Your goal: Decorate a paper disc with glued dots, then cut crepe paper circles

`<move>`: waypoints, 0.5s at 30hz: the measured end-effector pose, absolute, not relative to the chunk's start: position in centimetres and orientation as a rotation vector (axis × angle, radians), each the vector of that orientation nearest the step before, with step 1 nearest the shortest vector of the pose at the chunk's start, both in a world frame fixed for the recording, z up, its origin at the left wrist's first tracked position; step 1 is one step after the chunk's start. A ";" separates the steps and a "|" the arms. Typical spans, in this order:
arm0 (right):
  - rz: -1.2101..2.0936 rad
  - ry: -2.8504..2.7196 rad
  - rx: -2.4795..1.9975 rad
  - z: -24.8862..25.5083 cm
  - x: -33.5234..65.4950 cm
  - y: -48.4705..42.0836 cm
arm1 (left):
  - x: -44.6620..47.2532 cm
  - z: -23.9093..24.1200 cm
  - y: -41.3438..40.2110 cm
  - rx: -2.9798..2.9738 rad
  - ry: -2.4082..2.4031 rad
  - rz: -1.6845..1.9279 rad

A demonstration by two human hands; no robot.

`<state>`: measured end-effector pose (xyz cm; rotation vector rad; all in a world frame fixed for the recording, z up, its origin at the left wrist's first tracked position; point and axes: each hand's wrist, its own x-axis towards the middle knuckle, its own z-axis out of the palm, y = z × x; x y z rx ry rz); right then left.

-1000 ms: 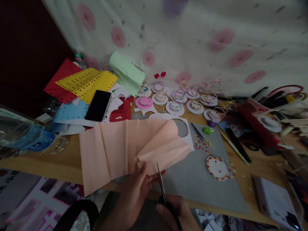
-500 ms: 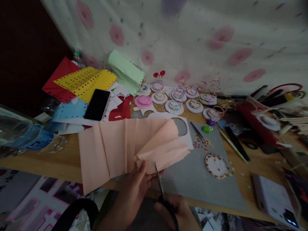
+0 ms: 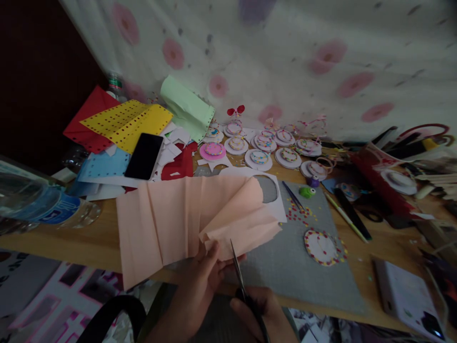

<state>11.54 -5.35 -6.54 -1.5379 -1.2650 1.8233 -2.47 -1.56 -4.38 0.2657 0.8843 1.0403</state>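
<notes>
A long sheet of peach crepe paper (image 3: 171, 219) lies creased across the table, its right part folded over itself. My left hand (image 3: 200, 286) grips the folded paper at its near edge, thumb on top and fingers beneath. In my right hand (image 3: 264, 309) are dark-handled scissors (image 3: 237, 264), blades pointing up and away over the near edge of the paper. The blades look closed or nearly so; whether paper lies between them I cannot tell. Under the paper's right end lies a white sheet (image 3: 280, 209) with a round cut-out.
Decorated white paper discs (image 3: 259, 159) stand in rows at the back. Coloured papers (image 3: 128, 119) and a black phone (image 3: 144, 156) are piled left, beside a water bottle (image 3: 53, 205). Tweezers (image 3: 293, 195), small confetti and a dotted disc (image 3: 323, 247) lie on the grey mat (image 3: 285, 271).
The scissors and my right hand have shifted very slightly. My left hand and the peach paper are nearly unmoved.
</notes>
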 end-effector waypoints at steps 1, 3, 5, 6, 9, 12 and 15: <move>1.828 -1.271 -1.528 -6.6 11.5 -5.4 | -2.5 -4.4 -1.6 0.267 0.883 1.039; 1.841 -1.264 -1.514 -6.8 11.4 -5.4 | -2.5 -4.4 -1.5 0.269 0.884 1.035; 1.847 -1.251 -1.513 -7.0 11.4 -5.4 | -2.5 -4.5 -1.5 0.265 0.889 1.025; 1.853 -1.252 -1.510 -7.0 11.4 -5.4 | -2.5 -4.6 -1.4 0.260 0.890 1.027; 1.882 -1.273 -1.491 -7.3 11.5 -5.4 | -2.4 -4.9 -1.4 0.243 0.884 1.036; 1.881 -1.235 -1.499 -7.4 11.5 -5.5 | -2.3 -5.1 -1.5 0.231 0.867 1.040; 1.908 -1.195 -1.509 -7.4 11.4 -6.0 | -2.3 -5.1 -1.5 0.213 0.875 1.038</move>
